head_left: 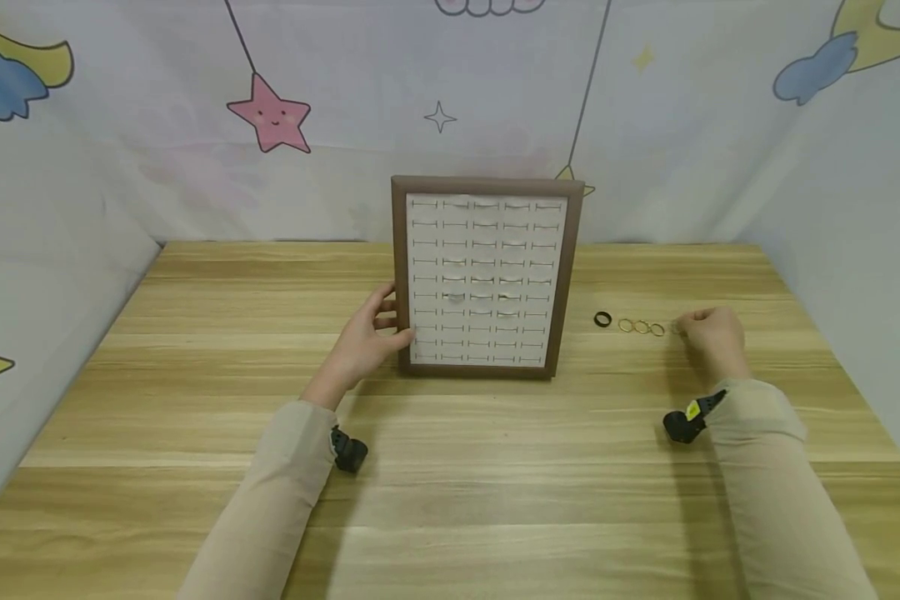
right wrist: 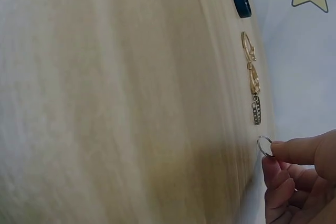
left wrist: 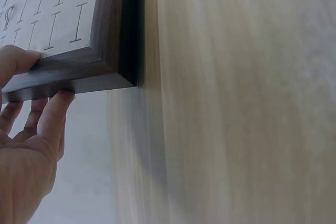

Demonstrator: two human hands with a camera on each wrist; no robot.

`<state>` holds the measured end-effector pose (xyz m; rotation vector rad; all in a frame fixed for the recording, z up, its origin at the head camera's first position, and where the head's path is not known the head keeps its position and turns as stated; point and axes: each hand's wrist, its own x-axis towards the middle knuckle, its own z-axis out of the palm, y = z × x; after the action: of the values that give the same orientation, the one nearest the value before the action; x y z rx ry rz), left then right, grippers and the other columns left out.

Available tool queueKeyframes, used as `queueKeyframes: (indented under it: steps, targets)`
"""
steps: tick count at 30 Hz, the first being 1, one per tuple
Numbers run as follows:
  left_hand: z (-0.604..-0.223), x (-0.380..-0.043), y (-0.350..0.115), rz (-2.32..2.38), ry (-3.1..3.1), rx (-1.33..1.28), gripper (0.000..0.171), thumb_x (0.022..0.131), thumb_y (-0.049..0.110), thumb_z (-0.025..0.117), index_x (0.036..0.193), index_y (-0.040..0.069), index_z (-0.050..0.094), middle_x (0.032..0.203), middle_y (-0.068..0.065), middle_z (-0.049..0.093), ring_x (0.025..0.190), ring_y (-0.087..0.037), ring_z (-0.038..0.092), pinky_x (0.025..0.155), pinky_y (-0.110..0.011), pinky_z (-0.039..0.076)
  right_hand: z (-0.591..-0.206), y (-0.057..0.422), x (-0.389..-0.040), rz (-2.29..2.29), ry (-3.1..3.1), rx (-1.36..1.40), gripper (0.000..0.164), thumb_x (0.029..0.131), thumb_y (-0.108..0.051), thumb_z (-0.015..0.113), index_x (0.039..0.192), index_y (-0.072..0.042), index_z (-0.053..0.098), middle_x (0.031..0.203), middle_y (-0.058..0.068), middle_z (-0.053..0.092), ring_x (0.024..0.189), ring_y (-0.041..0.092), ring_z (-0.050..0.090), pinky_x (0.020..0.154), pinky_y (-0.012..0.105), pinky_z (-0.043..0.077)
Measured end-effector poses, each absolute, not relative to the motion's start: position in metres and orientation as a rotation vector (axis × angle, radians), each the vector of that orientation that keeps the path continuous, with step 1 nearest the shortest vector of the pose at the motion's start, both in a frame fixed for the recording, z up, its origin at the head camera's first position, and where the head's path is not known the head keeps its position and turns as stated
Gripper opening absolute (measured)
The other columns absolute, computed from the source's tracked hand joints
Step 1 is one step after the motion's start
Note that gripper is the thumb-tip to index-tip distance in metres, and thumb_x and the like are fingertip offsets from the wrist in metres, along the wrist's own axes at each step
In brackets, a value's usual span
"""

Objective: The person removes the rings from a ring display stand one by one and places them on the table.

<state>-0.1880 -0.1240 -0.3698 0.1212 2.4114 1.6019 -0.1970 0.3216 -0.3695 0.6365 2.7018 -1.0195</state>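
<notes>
A ring display board point(head_left: 487, 185) with a brown frame and a white slotted face stands tilted on the table. My left hand point(head_left: 358, 343) grips its left edge, the thumb on the front and the fingers on the side, as the left wrist view shows. At the right, my right hand point(head_left: 718, 337) pinches a thin silver ring point(right wrist: 259, 144) between thumb and fingertips, just above or on the tabletop; which one I cannot tell. Beside it lies a row of rings: a patterned ring point(right wrist: 256, 114), two gold rings point(right wrist: 244, 45) and a wide dark ring point(right wrist: 242, 2).
The wooden table point(head_left: 495, 517) reaches back to a white cloth backdrop point(head_left: 360, 192) printed with stars and moons. A few slots in the board's face hold small ring-like pieces point(head_left: 454, 297). A small black camera sits on each wrist.
</notes>
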Motion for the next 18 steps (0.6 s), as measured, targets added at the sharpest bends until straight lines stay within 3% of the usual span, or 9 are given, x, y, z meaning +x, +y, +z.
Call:
queueKeyframes:
  steps: [2, 5, 8, 14, 18]
  targets:
    - [-0.3702, -0.1883, -0.1242, 1.601, 2.41, 0.122, 0.078, 0.09, 0.01, 0.063, 0.153, 0.013, 0.016, 0.148, -0.019, 0.036, 0.135, -0.038, 0.041, 0.107, -0.05, 0.043, -0.3705, 0.3222, -0.1973, -1.005, 2.688, 0.647, 0.044, 0.096, -0.02, 0.044, 0.124, 0.013, 0.052, 0.133, 0.032, 0.046, 0.112, 0.04, 0.047, 0.096, 0.047, 0.044]
    - [-0.3705, -0.1886, -0.1244, 1.6, 2.405, 0.121, 0.078, 0.09, 0.01, 0.062, 0.153, 0.013, 0.016, 0.149, -0.019, 0.036, 0.135, -0.038, 0.041, 0.107, -0.051, 0.042, -0.3716, 0.3231, -0.1972, -0.982, 2.689, 0.645, 0.045, 0.097, -0.022, 0.044, 0.124, 0.013, 0.052, 0.138, 0.033, 0.042, 0.125, 0.044, 0.041, 0.109, 0.054, 0.034]
    - [-0.3705, -0.1886, -0.1245, 1.596, 2.407, 0.12, 0.078, 0.09, 0.01, 0.063, 0.153, 0.013, 0.016, 0.149, -0.019, 0.036, 0.135, -0.038, 0.041, 0.107, -0.051, 0.042, -0.3728, 0.3233, -0.1973, -0.988, 2.692, 0.641, 0.045, 0.098, -0.022, 0.043, 0.124, 0.013, 0.052, 0.139, 0.034, 0.042, 0.127, 0.045, 0.039, 0.11, 0.055, 0.032]
    - [-0.3697, -0.1882, -0.1244, 1.59, 2.411, 0.115, 0.078, 0.09, 0.01, 0.063, 0.153, 0.013, 0.016, 0.149, -0.019, 0.036, 0.135, -0.038, 0.041, 0.107, -0.051, 0.042, -0.3742, 0.3218, -0.197, -1.019, 2.711, 0.639, 0.043, 0.097, -0.021, 0.044, 0.124, 0.012, 0.052, 0.132, 0.031, 0.047, 0.116, 0.041, 0.045, 0.101, 0.051, 0.039]
    - [-0.3695, -0.1882, -0.1243, 1.592, 2.409, 0.114, 0.078, 0.09, 0.01, 0.063, 0.153, 0.013, 0.017, 0.149, -0.019, 0.036, 0.135, -0.038, 0.041, 0.107, -0.051, 0.042, -0.3723, 0.3185, -0.1992, -1.07, 2.729, 0.681, 0.045, 0.095, -0.02, 0.042, 0.128, 0.009, 0.051, 0.127, 0.027, 0.05, 0.103, 0.034, 0.051, 0.081, 0.038, 0.046]
